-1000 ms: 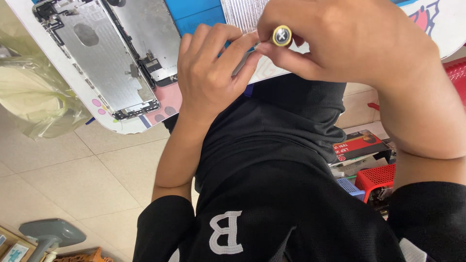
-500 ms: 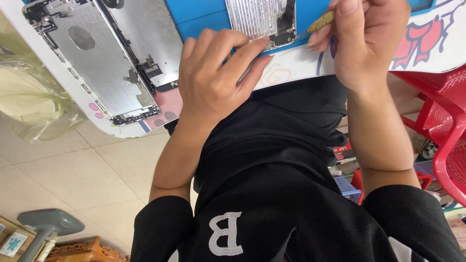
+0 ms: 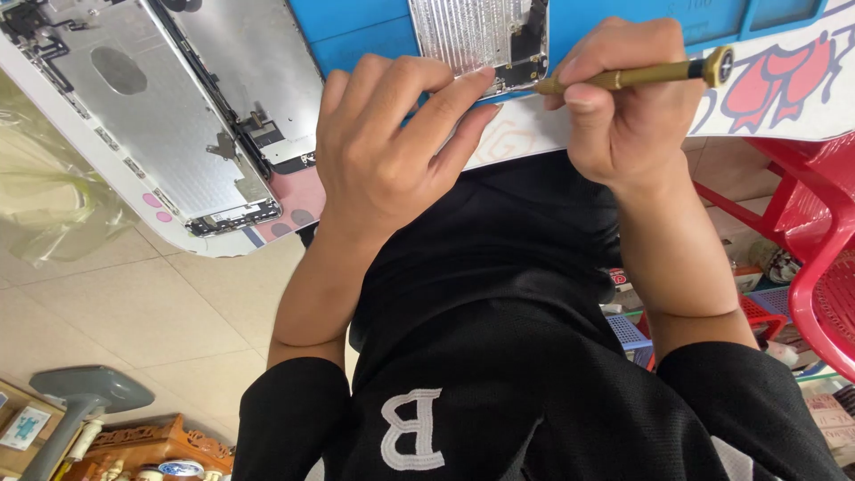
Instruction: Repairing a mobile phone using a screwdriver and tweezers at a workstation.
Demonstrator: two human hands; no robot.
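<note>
Head view. The right hand (image 3: pixel 637 116) closes its grip around a brass-coloured screwdriver (image 3: pixel 632 78), tip set at the 3 o'clock edge of a small opened phone chassis (image 3: pixel 481 40) on a blue mat (image 3: pixel 356 36). The left hand (image 3: pixel 392 147) is open, holding nothing, its fingertips (image 3: pixel 476 80) pressing the chassis at its 6 o'clock edge. A larger opened phone (image 3: pixel 160 116) lies at 9 o'clock near the desk (image 3: pixel 525 134) edge. Likely hazards: the tip may slip and scratch components if the steadying pressure eases; a freed screw could roll off the near edge
</note>
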